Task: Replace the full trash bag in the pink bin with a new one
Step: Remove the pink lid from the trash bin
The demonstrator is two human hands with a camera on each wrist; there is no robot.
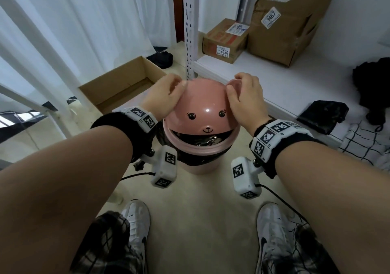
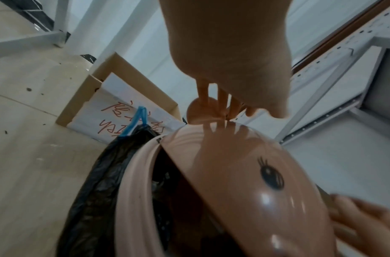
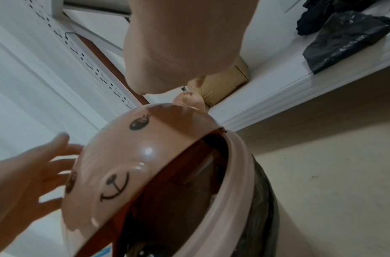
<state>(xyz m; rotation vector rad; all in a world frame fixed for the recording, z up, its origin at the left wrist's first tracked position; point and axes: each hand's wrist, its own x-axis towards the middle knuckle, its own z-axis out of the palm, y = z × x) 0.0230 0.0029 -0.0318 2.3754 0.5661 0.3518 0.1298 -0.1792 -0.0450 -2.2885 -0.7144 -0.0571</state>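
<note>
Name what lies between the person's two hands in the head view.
The pink bear-faced dome lid of the bin lies between them: the left hand holds one ear, the right hand the other. The head view shows this best.

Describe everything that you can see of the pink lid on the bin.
The pink lid is a glossy plastic dome with two round ears and a printed face: lashed eyes, nose, smile. It sits tilted on the bin's rim ring, leaving a gap over the black bag. The left hand and right hand each hold an ear.
</note>
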